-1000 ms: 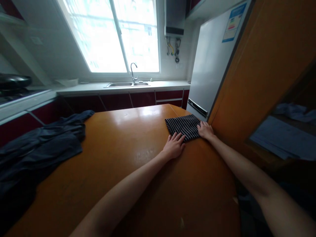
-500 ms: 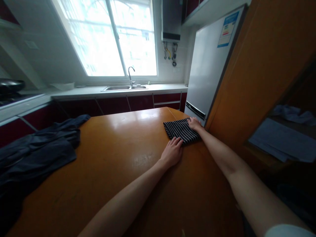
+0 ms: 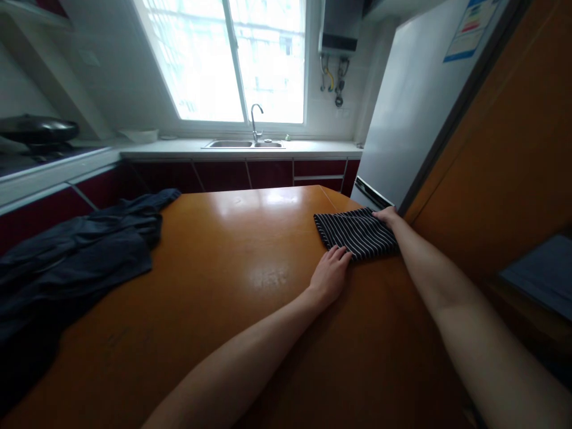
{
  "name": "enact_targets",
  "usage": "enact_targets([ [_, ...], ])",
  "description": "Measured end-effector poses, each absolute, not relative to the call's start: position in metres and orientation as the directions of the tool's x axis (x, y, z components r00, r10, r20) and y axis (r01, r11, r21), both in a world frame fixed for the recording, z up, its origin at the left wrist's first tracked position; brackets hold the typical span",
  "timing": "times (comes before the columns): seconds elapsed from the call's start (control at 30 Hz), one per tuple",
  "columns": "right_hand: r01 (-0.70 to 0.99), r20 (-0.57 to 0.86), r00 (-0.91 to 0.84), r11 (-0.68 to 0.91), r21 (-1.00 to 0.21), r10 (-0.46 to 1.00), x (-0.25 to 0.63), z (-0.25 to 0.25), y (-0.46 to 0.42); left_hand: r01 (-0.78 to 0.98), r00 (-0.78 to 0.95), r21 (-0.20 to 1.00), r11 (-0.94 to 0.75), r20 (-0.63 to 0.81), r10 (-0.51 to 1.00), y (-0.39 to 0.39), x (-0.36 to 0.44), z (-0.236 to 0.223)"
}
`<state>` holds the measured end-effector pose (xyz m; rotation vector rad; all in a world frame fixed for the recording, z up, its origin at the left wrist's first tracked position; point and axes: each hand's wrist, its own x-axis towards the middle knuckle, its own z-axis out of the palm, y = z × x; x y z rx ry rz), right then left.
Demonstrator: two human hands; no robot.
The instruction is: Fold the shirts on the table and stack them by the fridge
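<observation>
A folded black cloth with white stripes (image 3: pixel 357 233) lies on the wooden table (image 3: pixel 232 250), near its far right side. My left hand (image 3: pixel 331 271) rests palm down at the near edge of the cloth, its fingers stretched over the border. At the far right corner, my right hand (image 3: pixel 386 216) has its fingers closed on the cloth's edge. My right forearm partly hides the right side of the cloth.
Dark blue clothing (image 3: pixel 102 250) lies in a heap on the table's left side. A fridge (image 3: pixel 420 101) stands beyond the right hand, by a wooden panel (image 3: pixel 496 149). Behind the table are a sink (image 3: pixel 230 144) and a counter. A pan (image 3: pixel 38 128) sits at far left.
My right hand has moved right across the striped cloth to its far right corner, uncovering more stripes. My left hand stays at the near edge. The view has shifted.
</observation>
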<state>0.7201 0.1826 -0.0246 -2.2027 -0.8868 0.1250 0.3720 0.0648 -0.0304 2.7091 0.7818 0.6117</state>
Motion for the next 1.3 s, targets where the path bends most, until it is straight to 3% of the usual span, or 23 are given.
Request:
enact_targets([
  [0.23, 0.483, 0.095, 0.827, -0.614, -0.625, 0.554, 0.719, -0.022, 0.18, 0.441, 0.77, 0.341, -0.83, 0.333, 0.545, 0.063, 0.375, -0.03],
  [0.43, 0.587, 0.136, 0.777, -0.63, -0.508, 0.615, 0.7, -0.005, 0.159, 0.435, 0.764, 0.306, -0.847, 0.373, 0.527, 0.067, 0.375, -0.038],
  [0.57, 0.77, 0.214, 0.605, -0.496, -0.401, 0.767, 0.651, -0.002, 0.15, 0.426, 0.761, 0.272, -0.863, 0.408, 0.504, 0.068, 0.377, -0.04],
  [0.77, 0.928, 0.027, 0.21, -0.191, -0.32, 0.977, 0.552, -0.019, 0.152, 0.387, 0.725, 0.274, -0.88, 0.499, 0.474, 0.06, 0.369, -0.033],
  [0.93, 0.937, -0.024, 0.065, -0.069, -0.344, 0.998, 0.507, -0.016, 0.137, 0.425, 0.556, 0.398, -0.813, 0.594, 0.581, 0.041, 0.335, -0.03],
  [1.17, 0.943, 0.126, -0.029, 0.069, -0.325, 0.992, 0.443, -0.022, 0.069, 0.484, 0.454, 0.475, -0.735, 0.582, 0.675, 0.029, 0.272, -0.022],
  [1.3, 0.927, 0.126, -0.118, 0.155, -0.341, 0.985, 0.401, -0.03, 0.036, 0.554, 0.408, 0.481, -0.679, 0.554, 0.726, 0.032, 0.237, -0.023],
])
